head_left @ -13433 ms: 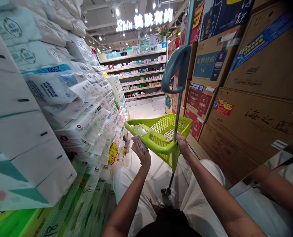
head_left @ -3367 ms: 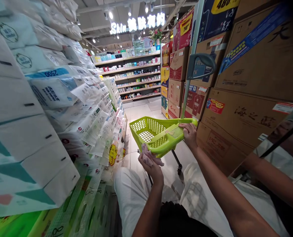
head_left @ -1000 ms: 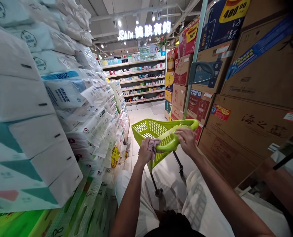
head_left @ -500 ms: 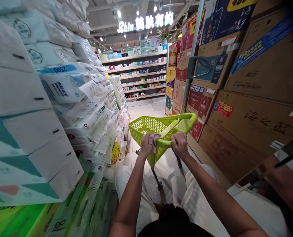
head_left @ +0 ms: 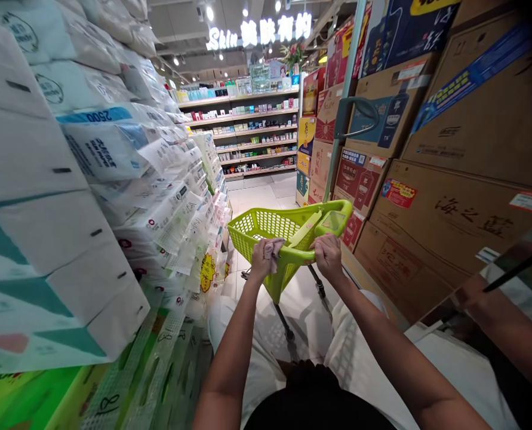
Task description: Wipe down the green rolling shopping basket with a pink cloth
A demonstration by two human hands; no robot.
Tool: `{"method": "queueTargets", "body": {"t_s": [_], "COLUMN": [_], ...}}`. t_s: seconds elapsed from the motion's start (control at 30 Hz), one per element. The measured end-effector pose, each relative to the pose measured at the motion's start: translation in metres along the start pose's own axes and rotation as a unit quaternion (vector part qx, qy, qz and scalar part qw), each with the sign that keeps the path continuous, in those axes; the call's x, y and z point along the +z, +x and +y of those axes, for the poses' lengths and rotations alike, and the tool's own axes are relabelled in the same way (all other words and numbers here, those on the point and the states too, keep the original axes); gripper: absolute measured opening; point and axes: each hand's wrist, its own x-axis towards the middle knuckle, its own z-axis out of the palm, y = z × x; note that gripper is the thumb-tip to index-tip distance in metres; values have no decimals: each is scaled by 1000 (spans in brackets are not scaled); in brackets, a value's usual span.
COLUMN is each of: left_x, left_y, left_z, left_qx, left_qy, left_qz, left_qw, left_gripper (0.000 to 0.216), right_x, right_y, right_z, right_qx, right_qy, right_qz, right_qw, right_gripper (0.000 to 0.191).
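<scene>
Hands [head_left: 328, 257] on cart [head_left: 298, 256], cartons [head_left: 427, 215] alongside

The lit sign [head_left: 268, 30] reads "Skin 美肤有约", a wrapped pack [head_left: 102, 137] "2500", a brown carton [head_left: 463, 210] "海之蓝".

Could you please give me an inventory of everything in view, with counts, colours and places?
shopping cart: one, lime green, directly before the person
cloth: one, pale mauve, in the left hand at the cart's rim
pole with loop handle: one, grey, rising at the cart's right
wrapped packs: many, mostly white, stacked left
starburst tag: at least one, yellow, on the left stack
cartons: many, brown, red, blue, yellow, stacked right
shelving: one stocked unit, aisle's far end
lit sign: one, white, above the shelving
flowers: one bunch, pink and green, over the shelving's right end
ceiling lights: several, white, overhead
floor: pale tiles
trousers: one pair, white, below
left hand: one, bare, gripping the cloth
right hand: one, bare, on the cart's near rim
</scene>
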Motion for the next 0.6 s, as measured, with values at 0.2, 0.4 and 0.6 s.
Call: {"method": "queueTargets", "body": {"t_s": [0.2,0.4,0.6], "left_x": [-5,8,8], "left_y": [6,-8,3], "left_z": [0,14,-3], "left_qx": [-14,77,-20], "left_qy": [-4,-17,26], "left_qz": [-4,-20,21], "left_qw": [1000,997,999], "left_gripper": [34,32,31], "right_x": [2,-3,-10], "right_y": [0,-2,0], "right_z": [-3,1,6], "right_qx": [-8,6,5], "right_qy": [6,18,18], "right_qz": [24,27,6], "right_qw": [1000,999,1000], "right_gripper": [34,34,34]}}
